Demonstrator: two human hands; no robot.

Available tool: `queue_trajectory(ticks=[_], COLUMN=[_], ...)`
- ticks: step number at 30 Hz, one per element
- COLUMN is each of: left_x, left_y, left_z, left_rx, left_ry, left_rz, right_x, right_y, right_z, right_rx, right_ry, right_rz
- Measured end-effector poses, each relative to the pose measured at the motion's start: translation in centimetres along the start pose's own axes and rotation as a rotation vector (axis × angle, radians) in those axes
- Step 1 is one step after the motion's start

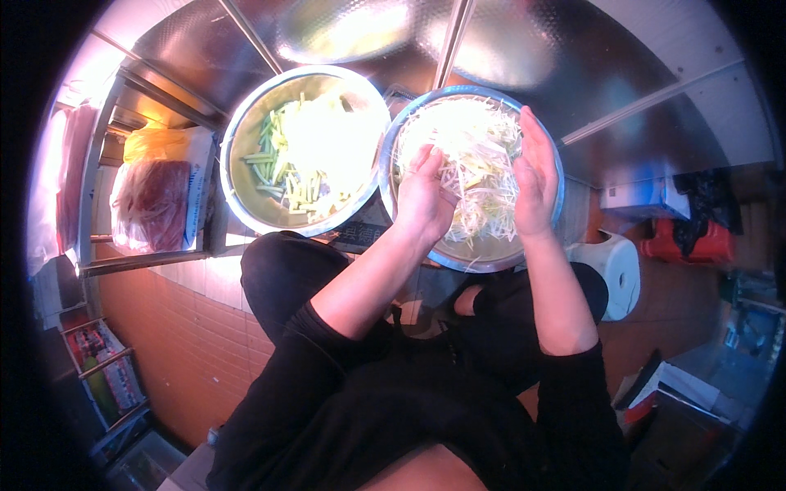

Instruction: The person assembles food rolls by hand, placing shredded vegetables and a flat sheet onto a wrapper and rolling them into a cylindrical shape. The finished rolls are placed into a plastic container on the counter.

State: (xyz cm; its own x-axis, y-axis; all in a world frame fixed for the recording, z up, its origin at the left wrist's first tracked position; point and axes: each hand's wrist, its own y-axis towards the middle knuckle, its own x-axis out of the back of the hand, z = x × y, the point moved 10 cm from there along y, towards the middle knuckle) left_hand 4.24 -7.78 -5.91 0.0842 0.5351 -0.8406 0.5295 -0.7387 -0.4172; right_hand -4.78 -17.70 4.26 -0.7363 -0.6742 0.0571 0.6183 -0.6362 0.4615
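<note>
A metal bowl (pixel 391 204) with a blue-tinged rim holds a heap of white bean sprouts (pixel 483 184). At the heap's left side is my left hand (pixel 424 196), its fingers apart and touching the sprouts; some fingertips are hard to make out. My right hand (pixel 536 180) is open at the heap's right side, fingers stretched upward near the rim. To the left stands a second metal bowl (pixel 237 196) with cut green stalks (pixel 266 155) in it. Glare whitens the right part of its contents.
A shiny metal panel (pixel 352 33) rises behind the bowls. On the left, a rack holds plastic bags (pixel 151 204). A white stool (pixel 610 270) stands right of my knee, with a red container (pixel 692 243) and a blue-and-white box (pixel 643 198) beyond it.
</note>
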Motion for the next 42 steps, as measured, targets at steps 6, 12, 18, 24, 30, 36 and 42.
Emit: queue_trajectory(ticks=[6, 12, 18, 24, 30, 36, 42], left_x=[-0.8, -0.5, 1.0, 0.5, 2.2, 3.4, 0.0], left_y=[-0.8, -0.2, -0.3, 0.1, 1.3, 2.6, 2.9], left_z=[1.3, -0.7, -0.1, 1.9, 2.0, 4.2, 9.8], left_rx=[0.089, -0.075, -0.017, 0.083, -0.099, -0.118, 0.005], left_ry=[-0.136, 0.106, 0.062, 0.118, 0.318, 0.523, 0.037], left_rz=[0.102, 0.056, -0.055, 0.034, -0.012, -0.064, 0.202], right_x=[-2.2, -2.6, -3.8, -2.0, -1.8, -21.1, -34.0], right_y=[-0.2, 1.1, -0.3, -1.1, -0.2, 2.9, -5.7], right_z=[-0.6, 0.3, -2.2, -4.7, -5.5, 4.1, -9.1], right_rx=[0.084, -0.043, -0.317, -0.327, -0.397, 0.196, 0.519], right_ry=[-0.156, -0.024, -0.646, -0.5, -0.531, -0.649, -0.844], right_rz=[-0.09, 0.12, 0.43, 0.453, 0.466, 0.961, 1.348])
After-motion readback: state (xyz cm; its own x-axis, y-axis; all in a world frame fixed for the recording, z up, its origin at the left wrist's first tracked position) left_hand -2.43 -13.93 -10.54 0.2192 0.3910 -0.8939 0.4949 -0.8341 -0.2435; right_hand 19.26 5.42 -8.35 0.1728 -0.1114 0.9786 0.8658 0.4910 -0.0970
